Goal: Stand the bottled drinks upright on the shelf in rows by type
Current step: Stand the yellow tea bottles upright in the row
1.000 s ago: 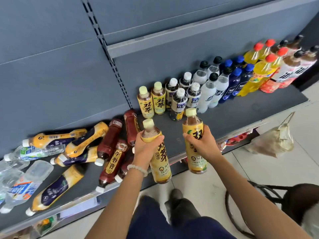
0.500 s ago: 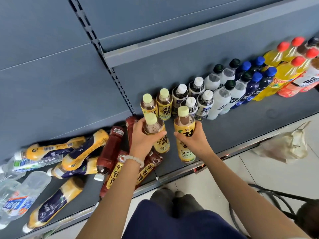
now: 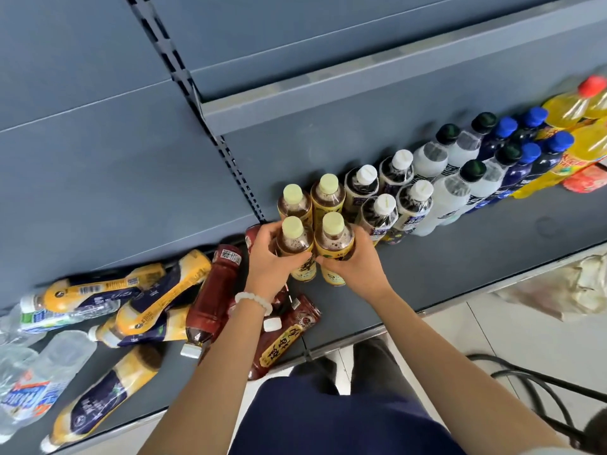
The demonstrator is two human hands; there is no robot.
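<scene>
Gripping one yellow-capped tea bottle in each hand, we had our left hand [image 3: 267, 264] curled round the left bottle [image 3: 293, 245] and our right hand [image 3: 353, 262] clamped on the right bottle [image 3: 334, 239], both at the centre of the frame, upright and touching the two matching back bottles [image 3: 310, 200] on the shelf [image 3: 460, 257]. We could not tell whether their bases sat flat yet. We judged the main risk was knocking: the four stood pressed together, so a careless release might tip one into the white-capped row [image 3: 384, 205] just right of them. Lower left in the frame, the dark red bottles [image 3: 213, 290] lay under our left wrist, and we judged that drawing that arm back could roll them off the shelf edge.
</scene>
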